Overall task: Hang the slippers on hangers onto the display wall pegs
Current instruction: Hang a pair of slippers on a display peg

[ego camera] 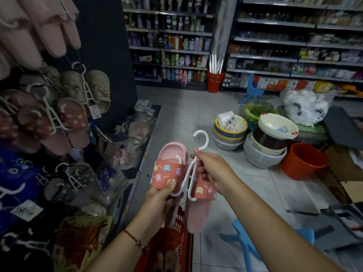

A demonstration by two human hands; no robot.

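Head view: display wall [102, 46] at left already carries hung pairs. Pink slippers [169, 171] sit near, mid-air, well apart from it. Left hand [159, 195] grips one slipper steady; right hand [212, 169] pinches the white hanger [198, 152], hook upward for pegging.

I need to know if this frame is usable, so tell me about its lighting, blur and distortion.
Head view: dim store light, brightest on the floor tiles and the pink slippers on the white hanger held by the left hand and right hand; the slipper wall at left is dark and soft at the edge; the wide lens bends the far shelves; no strong glare.
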